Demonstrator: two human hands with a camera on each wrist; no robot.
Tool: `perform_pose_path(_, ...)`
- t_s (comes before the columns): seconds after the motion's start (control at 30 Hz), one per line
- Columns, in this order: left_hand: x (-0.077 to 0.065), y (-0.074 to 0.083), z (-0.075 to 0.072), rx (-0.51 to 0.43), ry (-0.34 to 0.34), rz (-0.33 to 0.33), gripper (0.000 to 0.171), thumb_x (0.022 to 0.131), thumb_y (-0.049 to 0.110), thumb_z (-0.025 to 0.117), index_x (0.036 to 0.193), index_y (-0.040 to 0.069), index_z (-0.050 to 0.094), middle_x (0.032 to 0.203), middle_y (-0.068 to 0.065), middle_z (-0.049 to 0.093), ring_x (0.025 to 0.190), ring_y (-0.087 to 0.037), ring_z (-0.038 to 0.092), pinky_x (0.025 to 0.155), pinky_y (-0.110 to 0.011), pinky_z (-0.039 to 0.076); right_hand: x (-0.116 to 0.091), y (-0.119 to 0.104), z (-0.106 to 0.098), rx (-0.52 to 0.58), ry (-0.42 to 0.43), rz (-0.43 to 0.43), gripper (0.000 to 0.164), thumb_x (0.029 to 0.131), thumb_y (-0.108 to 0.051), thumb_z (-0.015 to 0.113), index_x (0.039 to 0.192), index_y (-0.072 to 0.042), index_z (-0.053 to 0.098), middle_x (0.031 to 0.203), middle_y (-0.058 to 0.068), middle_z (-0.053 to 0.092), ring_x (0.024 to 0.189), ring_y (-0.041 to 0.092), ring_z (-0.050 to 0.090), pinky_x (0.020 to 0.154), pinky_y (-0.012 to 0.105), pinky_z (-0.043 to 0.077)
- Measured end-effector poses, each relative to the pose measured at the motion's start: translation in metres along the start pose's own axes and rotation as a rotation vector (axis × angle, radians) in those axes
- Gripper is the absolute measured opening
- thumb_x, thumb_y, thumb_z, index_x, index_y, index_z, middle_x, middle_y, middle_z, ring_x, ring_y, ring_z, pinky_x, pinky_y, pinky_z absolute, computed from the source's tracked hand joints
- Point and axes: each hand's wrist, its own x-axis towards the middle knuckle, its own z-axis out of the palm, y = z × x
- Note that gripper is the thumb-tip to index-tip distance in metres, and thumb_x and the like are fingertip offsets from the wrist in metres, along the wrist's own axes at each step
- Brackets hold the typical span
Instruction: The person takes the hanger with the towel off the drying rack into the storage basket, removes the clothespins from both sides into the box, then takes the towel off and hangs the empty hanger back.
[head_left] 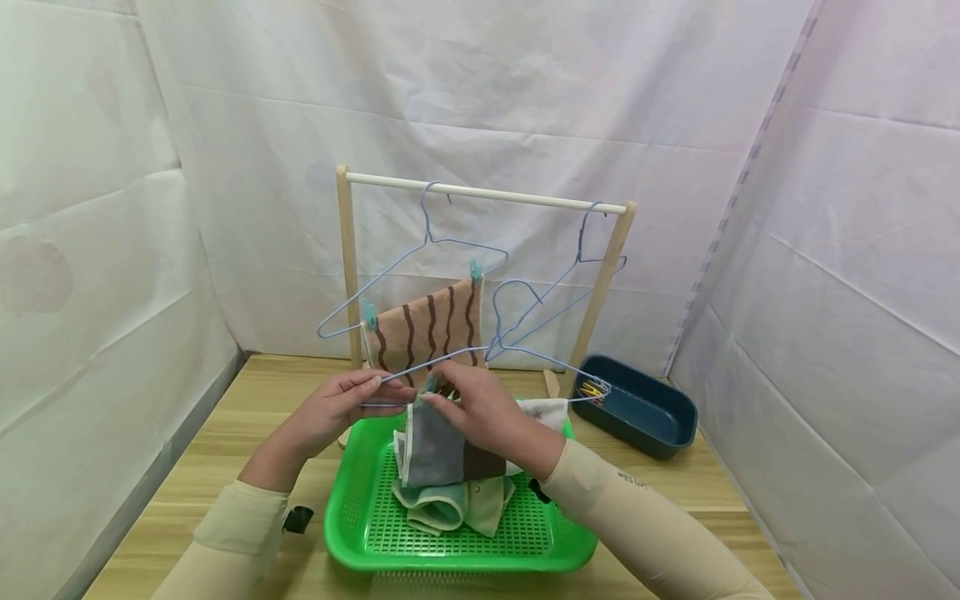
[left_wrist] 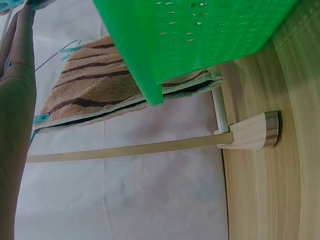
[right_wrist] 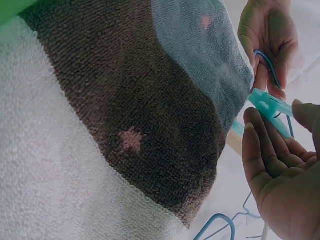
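Pinching a teal clothespin (right_wrist: pixel 270 107), your right hand (head_left: pixel 483 408) has its thumb and fingertips clamped on it at the top corner of the gray, brown and white towel (right_wrist: pixel 115 115), which hangs just below those fingers. Your left hand (head_left: pixel 326 412), just beside them, grips the end of the blue wire hanger (head_left: pixel 435 363). Below your fingers sits the green basket (head_left: pixel 341 517) with a pale green cloth (head_left: pixel 438 510); beyond them hangs a striped towel (head_left: pixel 431 321), and off to their right sits a dark blue tray (head_left: pixel 637 437).
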Motion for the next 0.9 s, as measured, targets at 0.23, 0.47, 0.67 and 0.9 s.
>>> perform_pose_path(0.23, 0.0009, -0.0015, -0.0002, -0.009, -0.008, 0.011, 0.04, 0.122, 0.006, 0.033, 0.143, -0.015, 0.059, 0.143, -0.024, 0.071, 0.134, -0.028, 0.07, 0.112, -0.052, 0.057, -0.0022, 0.0024, -0.001, 0.051, -0.002, 0.031, 0.027, 0.104, -0.013, 0.08, 0.127, -0.007, 0.068, 0.112, 0.004, 0.077, 0.095, 0.017, 0.078, 0.08, 0.033, 0.067)
perform_pose_path(0.47, 0.001, -0.0019, 0.0002, -0.001, -0.013, 0.013, 0.04, 0.122, 0.007, 0.032, 0.144, -0.016, 0.059, 0.143, -0.025, 0.07, 0.134, -0.029, 0.07, 0.113, -0.052, 0.057, -0.0048, 0.0028, -0.0032, 0.077, 0.004, 0.058, 0.027, 0.102, -0.009, 0.081, 0.126, -0.006, 0.068, 0.111, 0.004, 0.075, 0.095, 0.019, 0.077, 0.08, 0.029, 0.066)
perform_pose_path(0.67, 0.0003, -0.0009, -0.0001, 0.004, -0.011, 0.006, 0.041, 0.122, 0.007, 0.032, 0.144, -0.015, 0.059, 0.144, -0.026, 0.069, 0.135, -0.03, 0.07, 0.113, -0.053, 0.057, -0.0067, 0.0044, -0.0045, 0.092, 0.004, 0.055, 0.028, 0.101, -0.007, 0.081, 0.126, -0.009, 0.068, 0.108, 0.002, 0.075, 0.092, 0.015, 0.075, 0.079, 0.03, 0.066)
perform_pose_path(0.9, 0.001, 0.0, -0.0002, 0.01, -0.008, 0.008, 0.041, 0.122, 0.007, 0.033, 0.143, -0.016, 0.059, 0.143, -0.027, 0.069, 0.134, -0.03, 0.07, 0.112, -0.047, 0.059, -0.0098, 0.0069, -0.0076, 0.092, -0.009, 0.091, 0.029, 0.101, -0.008, 0.083, 0.125, -0.011, 0.068, 0.106, -0.001, 0.075, 0.091, 0.012, 0.073, 0.077, 0.028, 0.064)
